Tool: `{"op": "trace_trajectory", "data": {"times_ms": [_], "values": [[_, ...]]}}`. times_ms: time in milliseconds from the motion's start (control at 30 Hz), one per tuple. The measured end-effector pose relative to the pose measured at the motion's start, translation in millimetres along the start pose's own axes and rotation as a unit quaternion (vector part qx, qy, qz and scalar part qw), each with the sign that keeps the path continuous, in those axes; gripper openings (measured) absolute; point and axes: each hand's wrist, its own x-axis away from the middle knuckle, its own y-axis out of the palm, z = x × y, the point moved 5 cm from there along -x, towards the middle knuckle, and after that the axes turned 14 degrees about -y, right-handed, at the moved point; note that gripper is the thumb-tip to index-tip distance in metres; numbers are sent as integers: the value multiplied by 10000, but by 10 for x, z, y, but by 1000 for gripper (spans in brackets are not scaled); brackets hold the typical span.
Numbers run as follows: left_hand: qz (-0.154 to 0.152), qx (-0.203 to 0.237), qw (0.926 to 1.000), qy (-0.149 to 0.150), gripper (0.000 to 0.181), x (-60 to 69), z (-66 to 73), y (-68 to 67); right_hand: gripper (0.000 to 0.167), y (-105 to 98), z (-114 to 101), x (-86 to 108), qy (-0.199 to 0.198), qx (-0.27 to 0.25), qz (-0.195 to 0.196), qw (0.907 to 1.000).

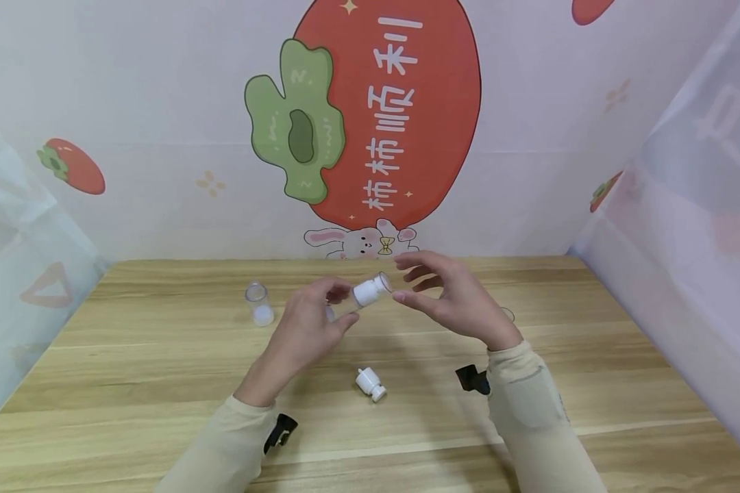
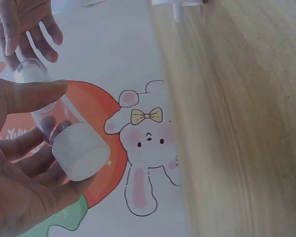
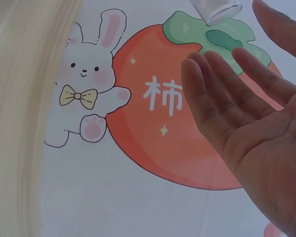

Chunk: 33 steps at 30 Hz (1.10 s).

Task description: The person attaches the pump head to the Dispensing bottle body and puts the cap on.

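Observation:
My left hand (image 1: pixel 311 318) grips a small clear bottle with a white base (image 2: pixel 81 150), held tilted above the table. A white pump top under a clear cover (image 1: pixel 370 291) forms its upper end, which points toward my right hand (image 1: pixel 453 294). That hand is apart from the bottle, its fingers loosely spread and nothing in them. In the right wrist view the clear rim (image 3: pixel 222 12) is beside the thumb and fingertips. On the table below lies a loose white pump head (image 1: pixel 370 384). Further left stands a clear open bottle with a white bottom (image 1: pixel 259 305).
Partly hidden behind the right wrist, a clear round rim (image 1: pixel 508 314) shows on the wooden table (image 1: pixel 129 390). A printed cloth (image 1: pixel 160 82) hangs behind and along both sides. Black camera mounts (image 1: pixel 280 433) stick out from both sleeves.

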Motion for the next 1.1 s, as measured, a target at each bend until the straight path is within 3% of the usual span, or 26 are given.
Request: {"op": "trace_trajectory", "data": {"times_ms": [233, 533, 867, 1100], "values": [[57, 424, 9984, -365, 39, -66, -177, 33, 45, -26, 15, 17, 100, 154, -60, 9998], [126, 1122, 9883, -1026, 38, -126, -370, 45, 35, 12, 17, 21, 101, 184, -345, 9992], [108, 1155, 9823, -1470, 41, -154, -488, 45, 25, 146, 12, 3, 18, 307, -763, 9966], [80, 1319, 9779, -1619, 42, -162, -552, 54, 19, 319, 16, -14, 149, 707, -1488, 9862]]}}
